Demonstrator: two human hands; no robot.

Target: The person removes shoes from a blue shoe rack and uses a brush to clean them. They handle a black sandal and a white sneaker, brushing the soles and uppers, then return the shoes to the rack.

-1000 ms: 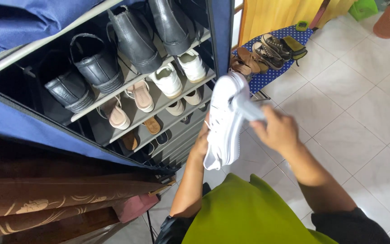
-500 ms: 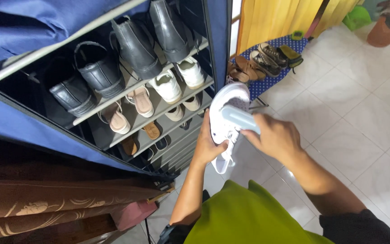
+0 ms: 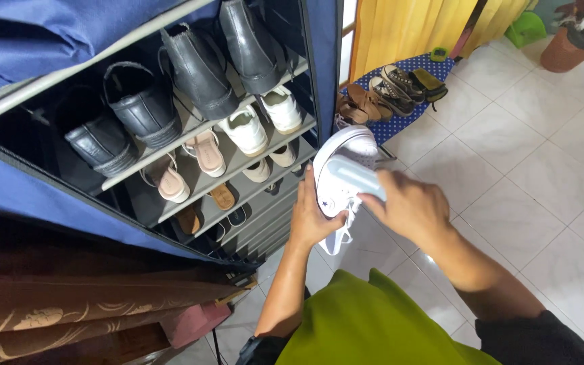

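Blue fabric shoe rack (image 3: 190, 128) full of shoes, white tiled floor (image 3: 528, 169), yellow curtain (image 3: 407, 27), dotted ironing board (image 3: 400, 101), daylight.

Shoe rack (image 3: 170, 203), black boots (image 3: 201, 67), tiled floor (image 3: 528, 176)

You are working in bright, even daylight that comes from the right, where the pale floor tiles (image 3: 508, 135) shine almost white with soft glare. The white sneaker (image 3: 336, 179) is close to overexposed, its detail washed out. The shoe rack (image 3: 170, 135) falls into deep shadow toward its back and lower shelves. Your right hand (image 3: 410, 206) is slightly blurred. Straight lines bow at the frame edges.
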